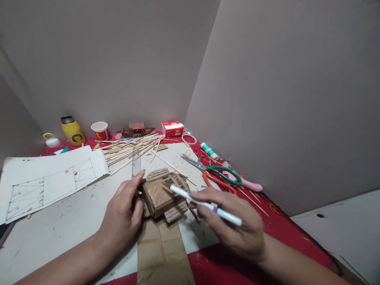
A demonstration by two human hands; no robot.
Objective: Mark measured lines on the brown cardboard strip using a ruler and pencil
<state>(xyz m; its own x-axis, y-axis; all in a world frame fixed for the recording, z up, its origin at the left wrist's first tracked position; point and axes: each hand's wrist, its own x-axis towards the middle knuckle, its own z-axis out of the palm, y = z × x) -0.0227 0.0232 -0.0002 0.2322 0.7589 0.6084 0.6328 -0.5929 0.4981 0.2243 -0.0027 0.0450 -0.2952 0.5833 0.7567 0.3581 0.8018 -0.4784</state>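
A small folded cardboard piece (157,194) with dark printed characters lies in the middle, corrugated flaps sticking out at its back and front. My left hand (124,206) grips its left edge with bent fingers, which partly hide that side. Between the fingers of my right hand (231,221) is a white pen (227,215) with a purple band, held at a slant. Its left end hovers over the cardboard's right part; I cannot tell whether it touches. A long brown cardboard strip (163,253) runs from under the piece toward me.
Left lies a paper with a truss drawing (56,182). Behind are wooden sticks (130,148), a clear ruler (136,162), a yellow bottle (73,132), a paper cup (101,131), a model boat (136,128) and a red box (172,129). Green-handled scissors (227,172) and a glue stick (209,151) lie right.
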